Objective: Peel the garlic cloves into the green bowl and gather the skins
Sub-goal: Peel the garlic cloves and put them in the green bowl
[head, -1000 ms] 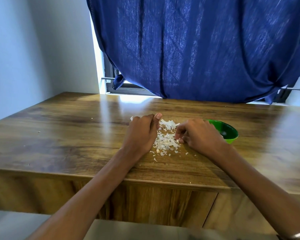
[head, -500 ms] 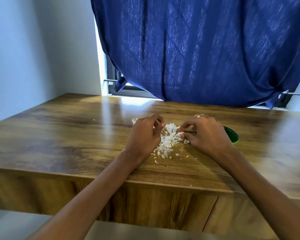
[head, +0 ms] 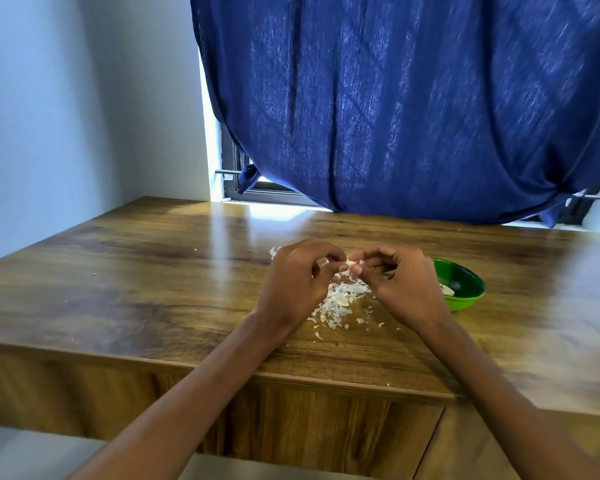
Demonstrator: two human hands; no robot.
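A small garlic clove [head: 351,264] is held above the table between both hands. My left hand [head: 298,282] pinches it from the left and my right hand [head: 400,282] pinches it from the right, fingertips meeting. Below them lies a pile of white garlic skins [head: 342,301] on the wooden table [head: 136,278]. The green bowl [head: 465,289] sits just right of my right hand, partly hidden by it, with a pale peeled clove showing inside.
Loose skin flakes [head: 361,322] are scattered toward the table's front edge. A blue curtain [head: 395,105] hangs over the window behind the table. A white wall [head: 49,116] stands at the left.
Both hands have lifted off the skin pile and come together, now pinching a clove between them. The bowl shows more on the right.
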